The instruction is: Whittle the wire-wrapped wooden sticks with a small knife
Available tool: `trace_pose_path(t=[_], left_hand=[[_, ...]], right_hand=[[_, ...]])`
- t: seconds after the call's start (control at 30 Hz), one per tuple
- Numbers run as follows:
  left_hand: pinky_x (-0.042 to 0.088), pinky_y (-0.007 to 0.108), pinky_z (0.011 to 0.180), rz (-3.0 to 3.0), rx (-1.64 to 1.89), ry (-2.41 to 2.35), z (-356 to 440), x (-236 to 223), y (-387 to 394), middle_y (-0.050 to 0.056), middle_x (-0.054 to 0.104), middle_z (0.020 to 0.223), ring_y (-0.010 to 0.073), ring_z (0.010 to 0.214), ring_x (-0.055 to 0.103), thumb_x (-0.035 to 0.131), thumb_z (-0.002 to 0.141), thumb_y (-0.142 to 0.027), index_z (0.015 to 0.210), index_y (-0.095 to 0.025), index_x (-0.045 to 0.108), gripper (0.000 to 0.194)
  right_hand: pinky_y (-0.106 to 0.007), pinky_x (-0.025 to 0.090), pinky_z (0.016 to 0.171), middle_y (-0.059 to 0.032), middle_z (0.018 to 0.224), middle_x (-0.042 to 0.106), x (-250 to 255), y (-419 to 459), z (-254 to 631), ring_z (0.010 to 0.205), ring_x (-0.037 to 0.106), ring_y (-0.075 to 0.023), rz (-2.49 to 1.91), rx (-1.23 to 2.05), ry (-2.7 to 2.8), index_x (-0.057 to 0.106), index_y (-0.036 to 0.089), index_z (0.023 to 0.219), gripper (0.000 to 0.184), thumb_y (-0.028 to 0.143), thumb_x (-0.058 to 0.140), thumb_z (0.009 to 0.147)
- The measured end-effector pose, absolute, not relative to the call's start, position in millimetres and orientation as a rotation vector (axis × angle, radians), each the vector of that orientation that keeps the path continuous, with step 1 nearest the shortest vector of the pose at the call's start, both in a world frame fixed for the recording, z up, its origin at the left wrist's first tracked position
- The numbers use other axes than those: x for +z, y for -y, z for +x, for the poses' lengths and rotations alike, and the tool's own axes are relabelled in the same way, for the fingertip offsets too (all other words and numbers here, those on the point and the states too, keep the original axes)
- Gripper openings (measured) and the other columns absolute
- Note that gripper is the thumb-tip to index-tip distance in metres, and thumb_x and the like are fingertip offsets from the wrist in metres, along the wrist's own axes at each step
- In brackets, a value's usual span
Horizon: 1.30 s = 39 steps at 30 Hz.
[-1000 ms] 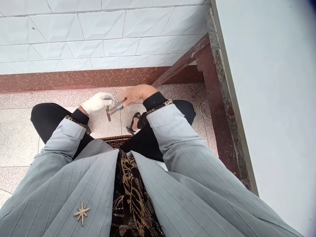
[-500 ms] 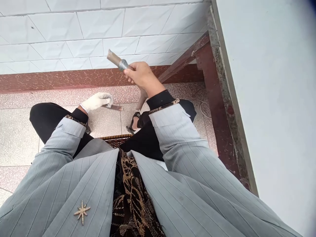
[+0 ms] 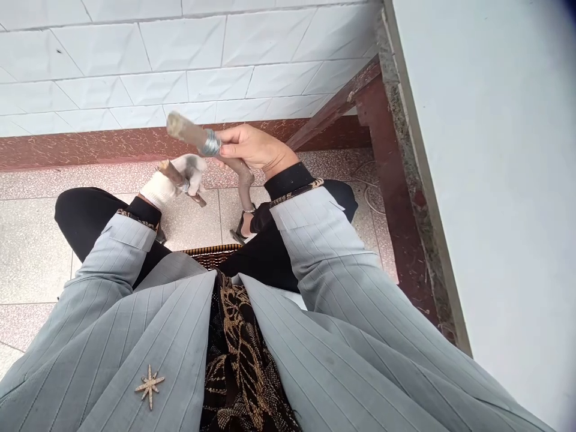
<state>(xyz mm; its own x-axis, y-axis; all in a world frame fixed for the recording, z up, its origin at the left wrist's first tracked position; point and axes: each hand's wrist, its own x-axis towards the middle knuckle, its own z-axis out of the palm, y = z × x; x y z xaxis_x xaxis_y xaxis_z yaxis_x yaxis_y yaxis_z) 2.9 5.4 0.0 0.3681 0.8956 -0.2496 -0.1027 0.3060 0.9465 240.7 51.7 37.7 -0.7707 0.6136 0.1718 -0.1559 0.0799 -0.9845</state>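
My bare right hand (image 3: 252, 147) is closed around a crooked wooden stick (image 3: 236, 167). Silvery wire (image 3: 210, 143) is wound in a tight band about the stick, right by my fingertips. One thick cut end points up and left; the other part bends down toward my shoe, with something shiny at its low end. Lower and to the left, my left hand (image 3: 193, 171) wears a white knitted glove and grips a shorter wooden stick (image 3: 173, 174). A bit of wire seems to circle that stick near the fingers, partly hidden. The two sticks are apart.
A dark red wooden frame (image 3: 391, 168) with a pale tabletop (image 3: 495, 150) stands close on my right. White wall tiles (image 3: 180, 48) rise ahead above a red-brown skirting (image 3: 67, 149). A thin loop of cord (image 3: 371, 198) lies on the floor, and a woven seat edge (image 3: 211, 257) shows between my legs.
My right hand has lowered slightly and tilted the crooked stick, so its thick end sits lower and farther left. My left hand has turned, bringing the short stick's end up over the glove.
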Motion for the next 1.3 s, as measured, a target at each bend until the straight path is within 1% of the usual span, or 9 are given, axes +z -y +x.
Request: trace_pose_path(t=[0.1, 0.17, 0.37, 0.6, 0.7, 0.77, 0.9, 1.13, 1.3], left_hand=[[0.057, 0.033, 0.065, 1.002, 1.008, -0.838, 9.5, 3.9, -3.2, 0.003, 0.064, 0.072, 0.0143, 0.055, 0.06, 0.026, 0.088, -0.09, 0.106, -0.021, 0.063, 0.08], [0.058, 0.032, 0.07, 0.96, 1.128, -0.825, 11.6, 7.3, -0.9, 0.005, 0.067, 0.087, 0.0135, 0.063, 0.062, 0.021, 0.087, -0.092, 0.111, -0.024, 0.061, 0.083], [0.06, 0.03, 0.074, 1.024, 1.144, -0.947, 16.8, 5.4, 0.8, 0.003, 0.069, 0.09, 0.0154, 0.08, 0.07, 0.054, 0.094, -0.069, 0.105, -0.024, 0.062, 0.047], [0.059, 0.028, 0.076, 1.026, 1.167, -1.054, 6.2, -2.0, -9.0, 0.004, 0.07, 0.085, 0.0161, 0.084, 0.071, 0.069, 0.092, -0.051, 0.105, -0.022, 0.064, 0.032], [0.058, 0.026, 0.074, 1.048, 1.172, -1.025, 3.9, 0.9, -7.9, 0.005, 0.072, 0.096, 0.016, 0.087, 0.071, 0.075, 0.087, -0.043, 0.109, -0.024, 0.063, 0.031], [0.057, 0.024, 0.072, 1.082, 1.141, -1.019, 5.5, 3.3, -6.9, 0.006, 0.071, 0.108, 0.017, 0.092, 0.071, 0.08, 0.082, -0.038, 0.117, -0.025, 0.062, 0.042], [0.054, 0.021, 0.07, 1.169, 1.064, -0.984, 8.5, 2.2, -8.4, 0.008, 0.069, 0.117, 0.0193, 0.1, 0.07, 0.085, 0.077, -0.041, 0.129, -0.026, 0.059, 0.061], [0.055, 0.026, 0.079, 1.228, 0.95, -0.976, 7.6, -9.5, -8.1, 0.005, 0.07, 0.1, 0.0216, 0.103, 0.07, 0.083, 0.079, -0.05, 0.115, -0.021, 0.064, 0.05], [0.055, 0.027, 0.073, 1.168, 1.039, -1.019, 6.6, -8.6, -9.9, 0.004, 0.07, 0.087, 0.0191, 0.089, 0.072, 0.08, 0.084, -0.049, 0.103, -0.022, 0.063, 0.037]], right_hand=[[-0.013, 0.042, 0.058, 0.0006, 0.083, 0.069, 29.4, -46.2, 228.0, 0.076, 0.065, -0.0076, -0.342, 1.768, 1.566, 0.067, 0.013, 0.09, 0.044, 0.057, 0.069, 0.085], [-0.015, 0.044, 0.058, -0.0056, 0.095, 0.073, 28.6, -41.6, 222.2, 0.091, 0.069, -0.0136, -0.406, 1.789, 1.447, 0.064, 0.016, 0.092, 0.044, 0.06, 0.069, 0.087], [-0.019, 0.05, 0.063, -0.0112, 0.109, 0.072, 37.9, -34.0, 217.9, 0.109, 0.068, -0.0195, -0.602, 1.797, 1.329, 0.06, 0.019, 0.103, 0.043, 0.061, 0.064, 0.093], [-0.021, 0.049, 0.064, -0.0112, 0.112, 0.071, 35.5, -35.6, 220.5, 0.113, 0.067, -0.0221, -0.623, 1.744, 1.365, 0.061, 0.019, 0.104, 0.044, 0.06, 0.067, 0.09], [-0.022, 0.05, 0.064, -0.011, 0.111, 0.071, 35.5, -35.8, 220.9, 0.111, 0.067, -0.0222, -0.633, 1.736, 1.349, 0.062, 0.019, 0.105, 0.044, 0.06, 0.066, 0.091], [-0.022, 0.049, 0.064, -0.0111, 0.109, 0.071, 36.3, -35.6, 220.3, 0.108, 0.068, -0.0222, -0.681, 1.745, 1.343, 0.062, 0.018, 0.105, 0.045, 0.06, 0.067, 0.09], [-0.022, 0.047, 0.06, -0.0105, 0.101, 0.071, 34.5, -35.2, 218.0, 0.1, 0.069, -0.0213, -0.669, 1.795, 1.368, 0.064, 0.017, 0.104, 0.048, 0.061, 0.07, 0.087], [-0.02, 0.047, 0.058, -0.0093, 0.098, 0.072, 29.7, -34.1, 211.3, 0.095, 0.07, -0.0192, -0.581, 1.85, 1.381, 0.063, 0.017, 0.103, 0.047, 0.061, 0.071, 0.087], [-0.021, 0.05, 0.062, -0.0068, 0.094, 0.073, 32.7, -39.7, 216.8, 0.099, 0.071, -0.0188, -0.679, 1.796, 1.389, 0.063, 0.019, 0.1, 0.042, 0.06, 0.068, 0.091]])
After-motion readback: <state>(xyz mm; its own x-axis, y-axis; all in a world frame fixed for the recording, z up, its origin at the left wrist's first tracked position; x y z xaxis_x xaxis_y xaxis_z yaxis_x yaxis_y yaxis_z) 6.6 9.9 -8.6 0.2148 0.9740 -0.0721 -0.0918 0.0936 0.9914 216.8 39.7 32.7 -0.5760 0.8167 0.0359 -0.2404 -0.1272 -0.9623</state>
